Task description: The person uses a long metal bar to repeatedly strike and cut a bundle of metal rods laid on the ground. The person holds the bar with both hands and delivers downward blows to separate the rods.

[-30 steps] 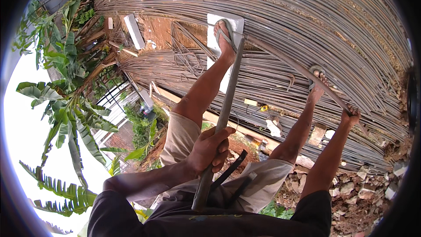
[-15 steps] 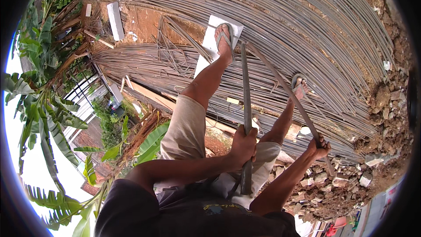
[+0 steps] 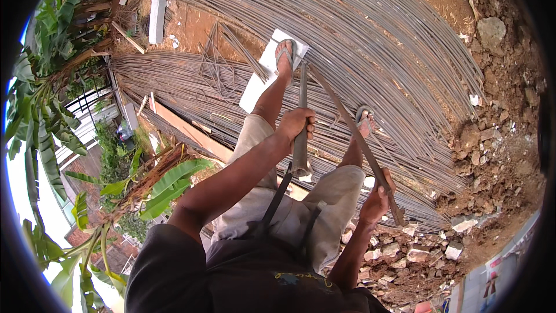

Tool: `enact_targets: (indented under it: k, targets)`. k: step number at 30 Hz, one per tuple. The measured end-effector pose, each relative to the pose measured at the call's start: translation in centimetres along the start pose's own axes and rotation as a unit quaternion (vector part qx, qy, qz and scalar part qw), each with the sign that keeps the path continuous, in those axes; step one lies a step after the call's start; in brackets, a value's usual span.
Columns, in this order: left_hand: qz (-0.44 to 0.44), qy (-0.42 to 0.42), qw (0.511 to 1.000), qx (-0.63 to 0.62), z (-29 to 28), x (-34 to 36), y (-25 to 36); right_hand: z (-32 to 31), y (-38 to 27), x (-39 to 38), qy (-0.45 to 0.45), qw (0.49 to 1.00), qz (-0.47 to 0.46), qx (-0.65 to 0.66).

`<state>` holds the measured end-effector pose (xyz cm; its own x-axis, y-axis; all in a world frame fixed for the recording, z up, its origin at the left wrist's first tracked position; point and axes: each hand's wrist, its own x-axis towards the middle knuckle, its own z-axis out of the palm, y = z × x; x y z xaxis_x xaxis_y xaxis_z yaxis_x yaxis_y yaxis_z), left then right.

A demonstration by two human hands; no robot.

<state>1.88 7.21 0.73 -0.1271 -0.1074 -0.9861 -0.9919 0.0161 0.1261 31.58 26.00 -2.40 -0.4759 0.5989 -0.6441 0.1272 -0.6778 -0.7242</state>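
Left hand (image 3: 296, 123) wrapped tight round grey steel pipe lever (image 3: 301, 117); right hand (image 3: 376, 197) at 4 o'clock clamped on thin rusty rebar rod (image 3: 347, 130). Both probably heavy, stiff; best gripped near upper ends.

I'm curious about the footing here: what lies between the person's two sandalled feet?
In the head view, steel rods run under and between the left foot and right foot; the thin bar slants across that gap.
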Motion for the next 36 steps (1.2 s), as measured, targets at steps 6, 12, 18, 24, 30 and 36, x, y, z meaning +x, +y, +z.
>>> enact_targets:
  k: [6, 12, 18, 24, 30, 36]
  targets:
    - [0.096, -0.026, 0.993, -0.07, -4.7, -2.1, 4.5, 2.0, -8.9, -2.0, -0.303, 0.908, -0.042, -0.288]
    - [0.501, -0.079, 0.842, -0.186, -9.1, -8.2, 8.1, 11.2, -13.5, -5.1, -0.499, 0.781, -0.163, -0.339]
    - [0.691, -0.029, 0.674, -0.259, -11.4, -12.5, 9.1, 19.7, -13.6, -7.1, -0.654, 0.658, -0.227, -0.296]
    - [0.647, 0.035, 0.742, -0.17, -13.1, -12.9, 10.8, 26.3, -11.0, -10.7, -0.625, 0.668, -0.26, -0.309]
    - [0.621, -0.05, 0.77, -0.142, -15.1, -13.4, 11.9, 32.8, -9.1, -13.0, -0.578, 0.715, -0.244, -0.308]
    - [0.685, -0.05, 0.72, -0.097, -14.3, -12.0, 11.8, 40.4, -8.3, -11.6, -0.517, 0.764, -0.238, -0.304]
